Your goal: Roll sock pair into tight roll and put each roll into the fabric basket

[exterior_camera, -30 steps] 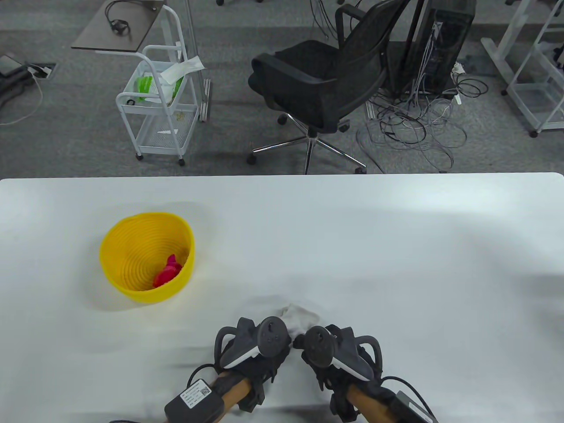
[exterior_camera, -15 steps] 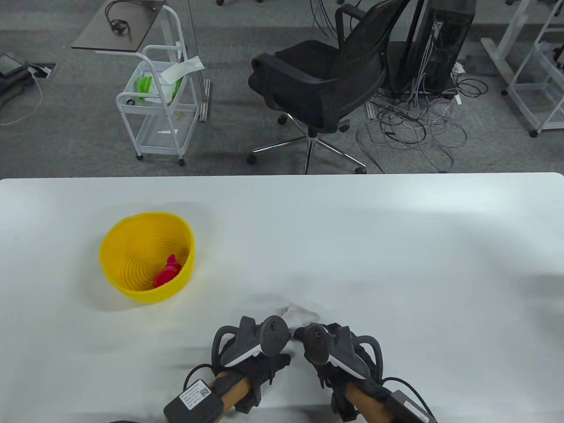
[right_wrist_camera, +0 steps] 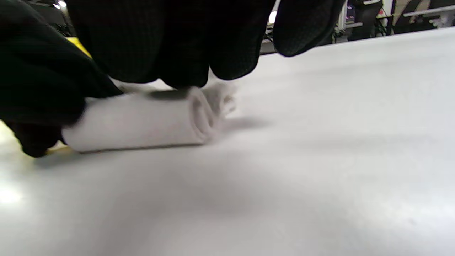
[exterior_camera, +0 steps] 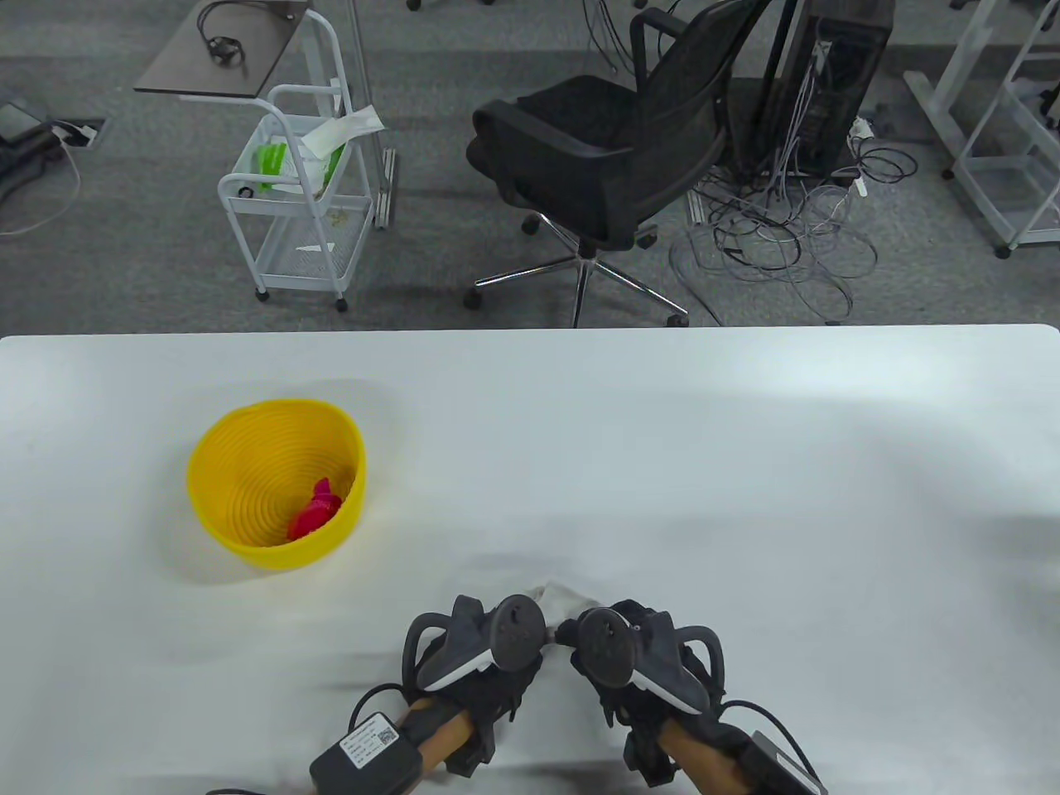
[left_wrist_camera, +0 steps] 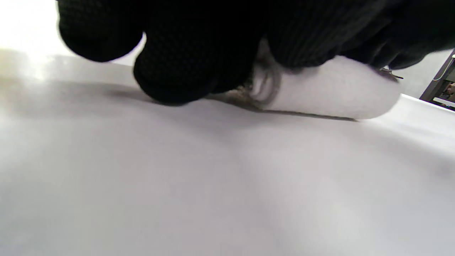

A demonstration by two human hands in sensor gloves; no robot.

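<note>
- White rolled sock pair (right_wrist_camera: 142, 122) lies on the white table (exterior_camera: 662, 464), near table's front edge, well apart from the round yellow woven fabric basket (exterior_camera: 217, 505), to basket's lower right in table view.
- Left hand (exterior_camera: 489, 662) in black sensor glove, tracker on back: fingers (left_wrist_camera: 185, 67) curled down over the roll's left end, tips touching table just beside the sock. Gripping the roll.
- Right hand (exterior_camera: 638, 662), same glove + tracker: fingers (right_wrist_camera: 185, 46) curled over top of the roll, pressing it to the table. One fingertip sticks up off the cloth on the far side in R wrist view.
- Both hands side by side, trackers nearly touching; only a small bit of white cloth (exterior_camera: 566, 598) shows past them in table view, on the side facing away from the person.
- R wrist view: roll's right end shows spiral layers, a loose fuzzy bit of sock just beyond it. Roll lies flat, long axis running hand to hand.
- L wrist view: roll's body runs off to the right from under the fingers, grey-brown edge where it meets the table. Blurry, can't tell more.
- Pink/red rolled sock pair (exterior_camera: 316, 512) inside the basket, at its lower right wall.
- Beyond table's far edge from the basket: black mesh office chair (exterior_camera: 613, 141), white wire trolley (exterior_camera: 290, 207), tangle of cables (exterior_camera: 778, 232) on grey carpet.
</note>
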